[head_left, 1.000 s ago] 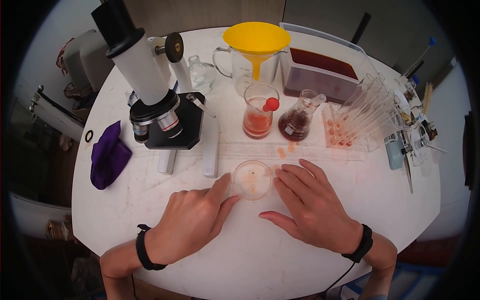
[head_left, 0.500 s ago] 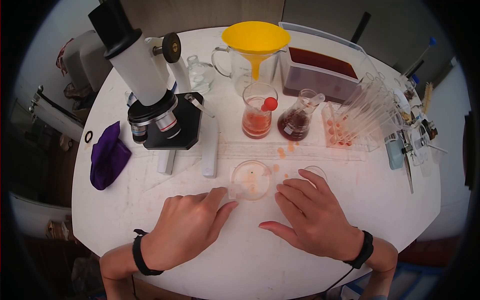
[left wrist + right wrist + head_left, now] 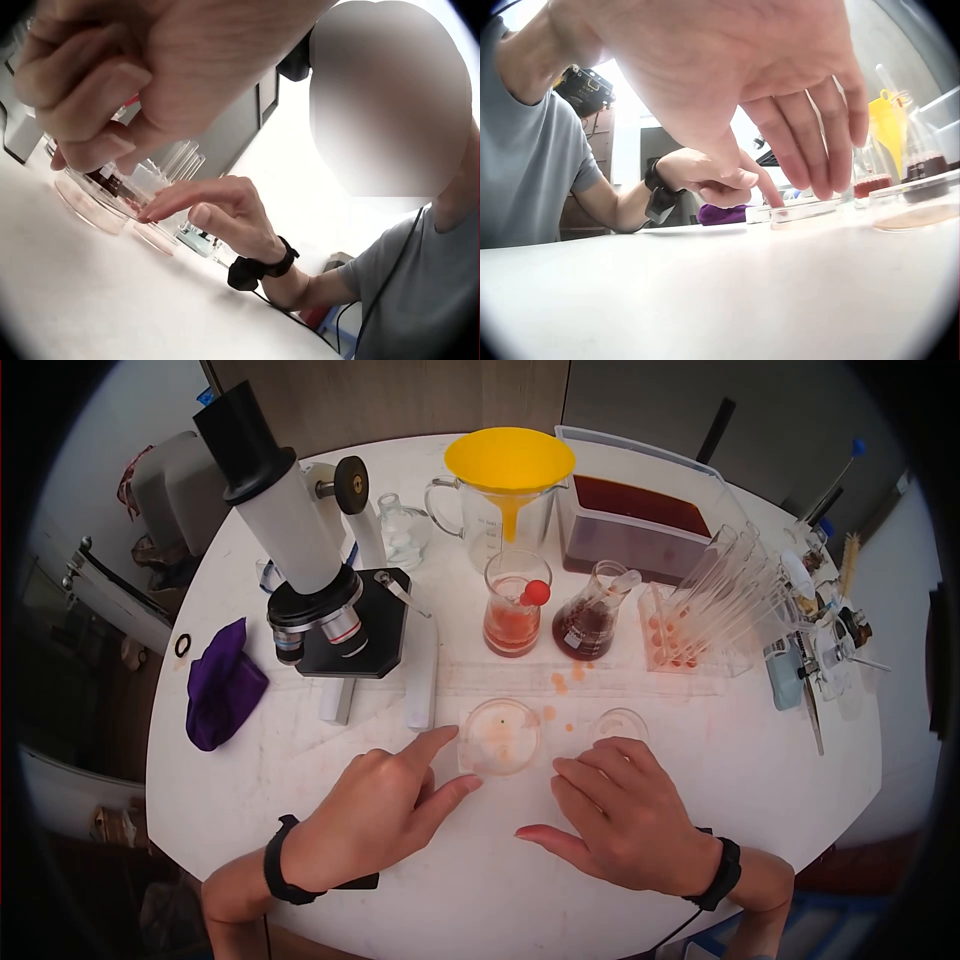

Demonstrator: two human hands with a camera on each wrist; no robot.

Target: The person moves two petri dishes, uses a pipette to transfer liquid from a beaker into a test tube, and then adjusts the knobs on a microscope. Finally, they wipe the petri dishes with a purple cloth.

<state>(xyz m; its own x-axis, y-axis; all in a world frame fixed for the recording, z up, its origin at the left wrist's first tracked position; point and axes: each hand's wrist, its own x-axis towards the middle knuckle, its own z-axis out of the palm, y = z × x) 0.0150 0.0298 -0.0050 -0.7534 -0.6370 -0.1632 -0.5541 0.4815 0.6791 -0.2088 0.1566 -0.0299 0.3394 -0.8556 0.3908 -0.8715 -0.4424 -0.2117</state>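
Observation:
A clear shallow round dish (image 3: pixel 518 748) lies on the white table, with a small dark speck and faint orange stains showing in it. Its left edge overlaps a clear square-cornered piece (image 3: pixel 466 758). My left hand (image 3: pixel 378 805) has its index finger stretched to the dish's left side, with the thumb near the front left rim and the other fingers curled under. To the dish's right, my right hand (image 3: pixel 630 815) hovers palm down over the table, fingers loosely extended and thumb apart. A second clear round dish (image 3: pixel 620 717) lies just beyond its fingers, partly hidden by them.
Behind the dishes stand a beaker (image 3: pixel 512 625) of red liquid, a flask (image 3: pixel 583 630) of dark red liquid and a rack (image 3: pixel 700 660) of test tubes. A microscope (image 3: pixel 300 540) is at left, beside a purple cloth (image 3: pixel 228 690). A yellow funnel (image 3: pixel 510 458) tops a jug.
My right hand has drawn back toward me, uncovering the second dish. My left index finger pulled back briefly, then stretched forward again beside the first dish. The head view has tilted slightly up.

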